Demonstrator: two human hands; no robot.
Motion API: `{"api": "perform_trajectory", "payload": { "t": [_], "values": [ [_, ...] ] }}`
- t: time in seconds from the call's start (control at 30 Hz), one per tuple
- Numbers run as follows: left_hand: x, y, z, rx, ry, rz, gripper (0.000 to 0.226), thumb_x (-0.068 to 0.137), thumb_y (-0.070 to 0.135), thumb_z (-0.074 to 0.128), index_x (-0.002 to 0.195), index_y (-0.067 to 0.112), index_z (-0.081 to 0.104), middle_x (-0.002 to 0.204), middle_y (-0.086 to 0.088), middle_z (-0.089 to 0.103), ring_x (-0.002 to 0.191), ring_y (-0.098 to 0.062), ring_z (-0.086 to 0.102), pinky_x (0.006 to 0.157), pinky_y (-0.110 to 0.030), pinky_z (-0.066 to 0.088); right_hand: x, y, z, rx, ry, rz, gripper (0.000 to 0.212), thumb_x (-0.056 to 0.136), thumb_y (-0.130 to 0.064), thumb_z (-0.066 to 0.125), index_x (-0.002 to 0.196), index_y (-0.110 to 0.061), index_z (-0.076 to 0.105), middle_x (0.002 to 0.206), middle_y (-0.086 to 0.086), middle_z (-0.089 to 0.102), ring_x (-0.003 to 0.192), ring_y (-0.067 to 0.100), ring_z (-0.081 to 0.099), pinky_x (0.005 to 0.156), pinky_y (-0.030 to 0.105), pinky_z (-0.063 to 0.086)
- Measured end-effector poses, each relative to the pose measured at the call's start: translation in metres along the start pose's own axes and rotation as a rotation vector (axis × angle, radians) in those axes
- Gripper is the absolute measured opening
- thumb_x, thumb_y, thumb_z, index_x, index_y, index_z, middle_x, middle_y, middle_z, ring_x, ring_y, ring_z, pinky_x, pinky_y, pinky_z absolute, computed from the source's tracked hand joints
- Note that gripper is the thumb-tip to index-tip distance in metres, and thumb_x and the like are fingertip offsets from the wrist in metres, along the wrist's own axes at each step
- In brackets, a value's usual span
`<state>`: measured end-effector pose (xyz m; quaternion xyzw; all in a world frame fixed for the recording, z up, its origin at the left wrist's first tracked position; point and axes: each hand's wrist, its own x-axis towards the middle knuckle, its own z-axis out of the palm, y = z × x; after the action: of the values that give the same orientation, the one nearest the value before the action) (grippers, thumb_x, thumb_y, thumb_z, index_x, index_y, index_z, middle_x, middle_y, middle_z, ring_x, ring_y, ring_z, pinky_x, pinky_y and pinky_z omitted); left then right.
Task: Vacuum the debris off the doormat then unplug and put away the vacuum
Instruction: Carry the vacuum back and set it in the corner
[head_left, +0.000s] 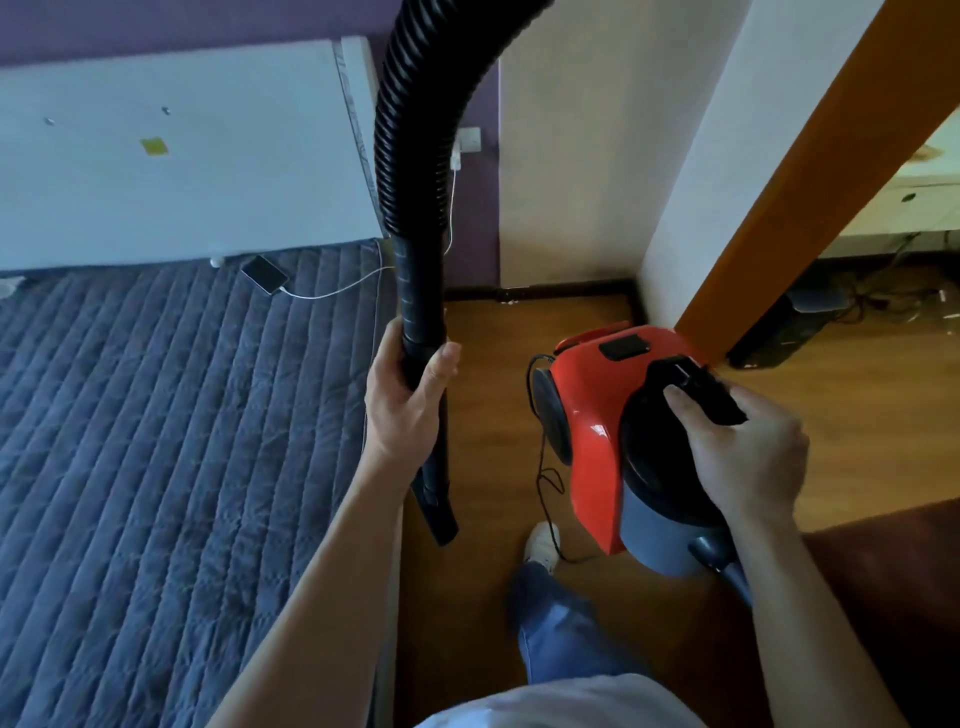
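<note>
**Forearms out, vacuum carried in two holds**

Right hand (748, 452) wraps the black handle (701, 384) atop the red vacuum (592, 415), apparently to lift the body over the wood floor (493, 353) beside the bed (156, 415). Left hand (405, 400) grips the rigid tube (421, 291) below the ribbed hose (410, 130), so the nozzle hangs clear of the legs. Cord (542, 452) dangles from the body's rear, its plug end unseen. No doormat is in view; whether vacuuming is done cannot be told.

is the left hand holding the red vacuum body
No, the left hand grips the black hose tube, while the right hand grips the handle on top of the red vacuum body.
</note>
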<state>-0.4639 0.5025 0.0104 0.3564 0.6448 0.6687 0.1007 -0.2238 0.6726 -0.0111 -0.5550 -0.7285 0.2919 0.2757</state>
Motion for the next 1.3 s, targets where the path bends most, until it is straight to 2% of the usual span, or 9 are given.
{"api": "perform_trajectory", "payload": {
  "t": [0.1, 0.27, 0.47, 0.7, 0.77, 0.97, 1.13, 1.2, 1.3],
  "values": [
    [0.059, -0.016, 0.019, 0.047, 0.012, 0.008, 0.013, 0.096, 0.042, 0.063, 0.108, 0.04, 0.06, 0.083, 0.004, 0.063, 0.078, -0.017, 0.062, 0.077, -0.031, 0.053, 0.059, -0.008, 0.021, 0.071, -0.073, 0.007, 0.038, 0.085, -0.057, 0.073, 0.111, -0.029, 0.076, 0.095, -0.008, 0.076, 0.091, 0.019, 0.071, 0.074, 0.033, 0.055],
    [0.139, -0.039, 0.051, 0.092, 0.044, 0.0, 0.012, 0.095, 0.048, 0.063, 0.107, 0.049, 0.06, 0.082, 0.007, 0.065, 0.079, -0.016, 0.064, 0.079, -0.034, 0.054, 0.156, -0.03, 0.046, 0.062, -0.035, -0.099, 0.035, 0.087, -0.051, 0.075, 0.106, -0.021, 0.079, 0.09, -0.002, 0.076, 0.088, 0.021, 0.07, 0.061, 0.02, 0.042],
    [0.199, -0.056, 0.076, 0.071, 0.068, -0.005, 0.016, 0.093, 0.057, 0.064, 0.105, 0.047, 0.062, 0.083, 0.004, 0.064, 0.08, -0.021, 0.063, 0.081, -0.035, 0.052, 0.238, -0.044, 0.067, 0.028, -0.04, -0.084, 0.045, 0.085, -0.056, 0.074, 0.108, -0.018, 0.078, 0.091, 0.004, 0.076, 0.088, 0.028, 0.071, 0.059, 0.019, 0.041],
    [0.254, -0.087, 0.095, 0.106, 0.069, -0.043, 0.021, 0.092, 0.06, 0.065, 0.107, 0.046, 0.061, 0.083, 0.003, 0.064, 0.081, -0.023, 0.063, 0.079, -0.034, 0.053, 0.299, -0.045, 0.094, 0.075, -0.053, -0.028, 0.042, 0.086, -0.054, 0.075, 0.11, -0.02, 0.079, 0.093, 0.002, 0.077, 0.091, 0.027, 0.071, 0.073, 0.036, 0.057],
    [0.27, -0.098, 0.099, 0.115, 0.063, -0.045, 0.024, 0.092, 0.061, 0.064, 0.108, 0.043, 0.061, 0.083, 0.0, 0.064, 0.08, -0.025, 0.063, 0.078, -0.037, 0.055, 0.313, -0.045, 0.104, 0.077, -0.052, -0.031, 0.042, 0.085, -0.055, 0.074, 0.109, -0.02, 0.079, 0.092, 0.0, 0.077, 0.091, 0.025, 0.071, 0.071, 0.033, 0.055],
    [0.323, -0.135, 0.106, 0.127, 0.07, -0.083, 0.026, 0.093, 0.06, 0.063, 0.108, 0.039, 0.06, 0.084, -0.005, 0.063, 0.078, -0.027, 0.061, 0.075, -0.046, 0.054, 0.361, -0.053, 0.137, 0.025, -0.083, -0.032, 0.037, 0.086, -0.053, 0.075, 0.105, -0.021, 0.08, 0.089, -0.002, 0.077, 0.089, 0.024, 0.07, 0.074, 0.036, 0.057],
    [0.375, -0.172, 0.116, 0.107, 0.07, -0.134, 0.033, 0.093, 0.058, 0.063, 0.11, 0.03, 0.06, 0.086, -0.007, 0.063, 0.083, -0.031, 0.064, 0.082, -0.056, 0.056, 0.413, -0.062, 0.17, 0.009, -0.111, -0.022, 0.03, 0.085, -0.051, 0.077, 0.098, -0.024, 0.079, 0.077, -0.017, 0.068, 0.081, 0.016, 0.066, 0.062, 0.021, 0.044],
    [0.396, -0.183, 0.119, 0.102, 0.078, -0.152, 0.035, 0.093, 0.059, 0.062, 0.112, 0.03, 0.059, 0.085, -0.007, 0.063, 0.082, -0.03, 0.063, 0.082, -0.049, 0.056, 0.432, -0.066, 0.182, -0.023, -0.128, -0.02, 0.029, 0.085, -0.052, 0.077, 0.099, -0.027, 0.079, 0.075, -0.022, 0.064, 0.08, 0.012, 0.065, 0.06, 0.018, 0.041],
    [0.427, -0.198, 0.123, 0.081, 0.078, -0.137, 0.023, 0.094, 0.058, 0.062, 0.109, 0.041, 0.06, 0.084, -0.008, 0.062, 0.079, -0.028, 0.062, 0.078, -0.037, 0.055, 0.46, -0.065, 0.201, -0.06, -0.138, -0.038, 0.032, 0.086, -0.055, 0.075, 0.103, -0.029, 0.078, 0.076, -0.026, 0.063, 0.076, 0.003, 0.06, 0.06, 0.017, 0.039]
  ]
}}
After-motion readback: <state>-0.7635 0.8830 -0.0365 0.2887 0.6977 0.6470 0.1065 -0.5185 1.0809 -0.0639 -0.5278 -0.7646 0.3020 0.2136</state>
